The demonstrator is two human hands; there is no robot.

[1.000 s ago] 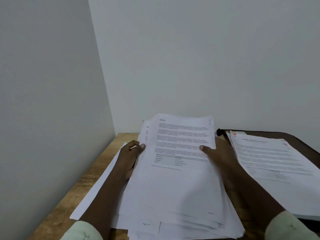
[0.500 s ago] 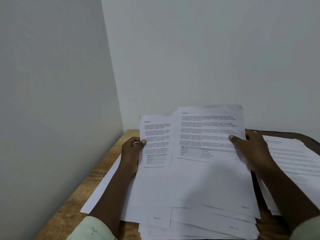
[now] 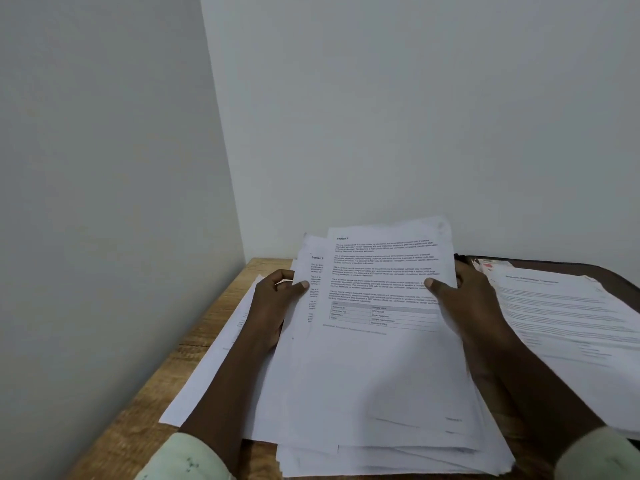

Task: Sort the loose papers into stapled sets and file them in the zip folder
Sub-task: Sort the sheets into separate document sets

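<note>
I record left hand (image 3: 277, 304) gripping the loose papers (image 3: 301, 382) at their left edge, right hand (image 3: 465, 306) pinching the top sheet (image 3: 384, 271), all above the bench (image 3: 145, 427)

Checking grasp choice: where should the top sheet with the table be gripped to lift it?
Its right edge, from the right: the top sheet is shifted right of the lower sheets, which the left hand holds; the right hand pinches there.
</note>
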